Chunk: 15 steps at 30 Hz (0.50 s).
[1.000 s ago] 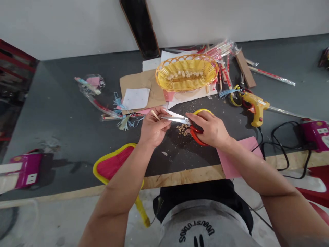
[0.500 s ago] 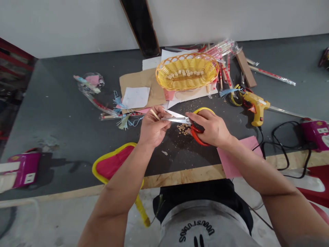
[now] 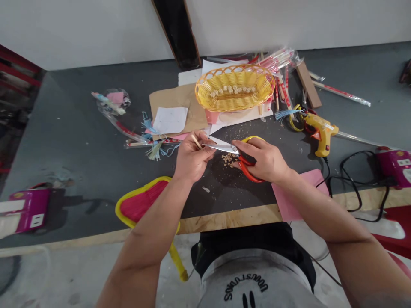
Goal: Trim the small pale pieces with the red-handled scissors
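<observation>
My right hand [image 3: 268,158] is closed round the handles of scissors [image 3: 245,164] with red and yellow grips. Their blades stand a little apart and reach across to my left hand [image 3: 194,156]. Between the closed fingers of that hand sits a thin pale wooden stick [image 3: 196,141]; its far end is hidden by the fingers and blades. Below the scissors lies a pile of small tan cut pieces [image 3: 229,160] on the dark table. A yellow woven basket [image 3: 236,105] behind my hands holds a row of little pale clusters.
A yellow glue gun [image 3: 323,132] with a black cable lies at the right, near pink paper [image 3: 313,179]. A red shape with a yellow border [image 3: 141,201] rests by my left forearm. Tassels [image 3: 156,149] and wrapped sticks lie farther left. Purple power boxes [image 3: 34,209] stand at both sides.
The scissor blades have closed slightly, with the yellow grip a little lower. Both hands stay in nearly the same place.
</observation>
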### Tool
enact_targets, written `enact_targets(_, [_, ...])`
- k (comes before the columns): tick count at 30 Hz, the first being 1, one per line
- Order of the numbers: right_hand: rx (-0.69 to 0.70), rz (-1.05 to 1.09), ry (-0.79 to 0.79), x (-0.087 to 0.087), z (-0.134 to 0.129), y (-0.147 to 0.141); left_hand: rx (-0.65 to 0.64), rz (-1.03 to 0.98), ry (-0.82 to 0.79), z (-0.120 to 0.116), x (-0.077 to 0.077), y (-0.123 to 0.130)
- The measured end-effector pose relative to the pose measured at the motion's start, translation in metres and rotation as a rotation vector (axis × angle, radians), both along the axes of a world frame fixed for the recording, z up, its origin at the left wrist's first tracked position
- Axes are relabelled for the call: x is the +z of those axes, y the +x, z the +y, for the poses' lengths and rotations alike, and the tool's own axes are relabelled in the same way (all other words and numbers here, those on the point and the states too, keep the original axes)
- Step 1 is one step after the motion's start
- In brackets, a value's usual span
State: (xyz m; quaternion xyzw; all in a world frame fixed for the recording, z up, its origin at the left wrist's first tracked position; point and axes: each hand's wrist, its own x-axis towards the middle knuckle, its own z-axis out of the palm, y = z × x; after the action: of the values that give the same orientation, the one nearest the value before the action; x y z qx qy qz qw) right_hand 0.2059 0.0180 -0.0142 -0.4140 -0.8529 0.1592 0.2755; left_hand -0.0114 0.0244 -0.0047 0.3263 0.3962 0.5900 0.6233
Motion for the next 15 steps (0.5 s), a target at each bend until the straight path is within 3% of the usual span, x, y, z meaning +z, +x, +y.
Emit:
enact_targets(11, [0.006,-0.01,0.039,0.001,0.0001,0.0011,-0.016,0.011,-0.001,-0.0007,-0.0003,-0.0007])
enact_targets(15, [-0.053,0.05,-0.016,-0.0008,0.0026,0.0021,-0.019,0.162,0.007,-0.0016,-0.0034,-0.0054])
